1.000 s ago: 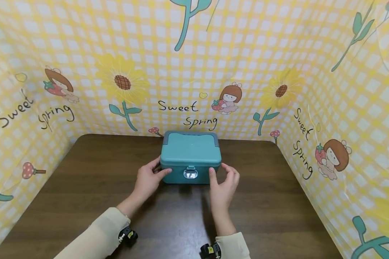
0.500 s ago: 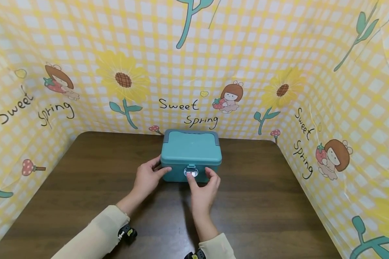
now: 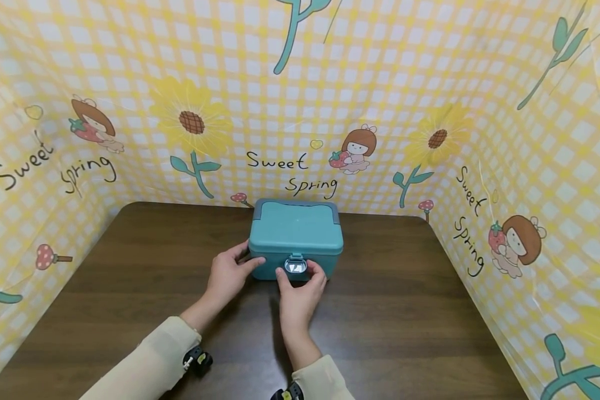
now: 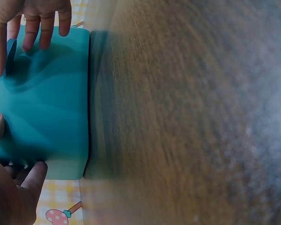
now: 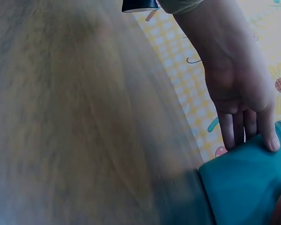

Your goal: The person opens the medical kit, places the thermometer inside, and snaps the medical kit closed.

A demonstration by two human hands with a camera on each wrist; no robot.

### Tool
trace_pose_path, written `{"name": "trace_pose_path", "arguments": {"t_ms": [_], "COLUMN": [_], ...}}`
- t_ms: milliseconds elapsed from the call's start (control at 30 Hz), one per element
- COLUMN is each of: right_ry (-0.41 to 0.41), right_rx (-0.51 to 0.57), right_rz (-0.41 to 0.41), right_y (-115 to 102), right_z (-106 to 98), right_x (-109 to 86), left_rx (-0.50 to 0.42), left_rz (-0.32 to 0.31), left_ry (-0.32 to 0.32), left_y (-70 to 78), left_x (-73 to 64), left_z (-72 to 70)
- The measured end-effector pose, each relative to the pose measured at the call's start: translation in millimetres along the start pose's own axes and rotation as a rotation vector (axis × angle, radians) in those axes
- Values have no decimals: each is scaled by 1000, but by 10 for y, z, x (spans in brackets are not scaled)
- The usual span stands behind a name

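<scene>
A teal lidded box stands near the back edge of the table, its lid down. On its front, just below the lid, is a shiny oval latch. My left hand grips the box's left front corner, thumb on the front and fingers along the side. Around the latch, my right hand has its thumb at the left edge and curled fingers at the right. In the left wrist view the latch flap sticks out between the right hand's thumb and fingers. The box's inside is hidden.
The brown wooden table spreads around the box. Yellow checked cloth with printed flowers and figures hangs at the back and both sides. Black wrist cameras, such as the left one, sit at both cuffs.
My right hand has moved left from the box's right front corner, across its front, to the latch. The left hand has kept its place, and the box stays where it was.
</scene>
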State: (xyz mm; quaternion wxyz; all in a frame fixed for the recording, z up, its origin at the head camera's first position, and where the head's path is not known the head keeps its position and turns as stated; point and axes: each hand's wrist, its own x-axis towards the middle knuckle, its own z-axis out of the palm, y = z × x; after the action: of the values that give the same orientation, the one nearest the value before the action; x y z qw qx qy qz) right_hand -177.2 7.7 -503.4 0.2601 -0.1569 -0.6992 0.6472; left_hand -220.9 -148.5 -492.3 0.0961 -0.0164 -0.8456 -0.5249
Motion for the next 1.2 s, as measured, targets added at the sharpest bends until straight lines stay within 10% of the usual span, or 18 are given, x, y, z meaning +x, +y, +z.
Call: {"name": "trace_pose_path", "arguments": {"t_ms": [1200], "right_ry": [130], "right_rx": [79], "right_rz": [-22], "right_y": [-53], "right_z": [80], "right_x": [-41], "left_rx": [-6], "left_rz": [-3], "left_ry": [-8], "left_y": [-16], "left_x": [-27], "left_z": [-14]}}
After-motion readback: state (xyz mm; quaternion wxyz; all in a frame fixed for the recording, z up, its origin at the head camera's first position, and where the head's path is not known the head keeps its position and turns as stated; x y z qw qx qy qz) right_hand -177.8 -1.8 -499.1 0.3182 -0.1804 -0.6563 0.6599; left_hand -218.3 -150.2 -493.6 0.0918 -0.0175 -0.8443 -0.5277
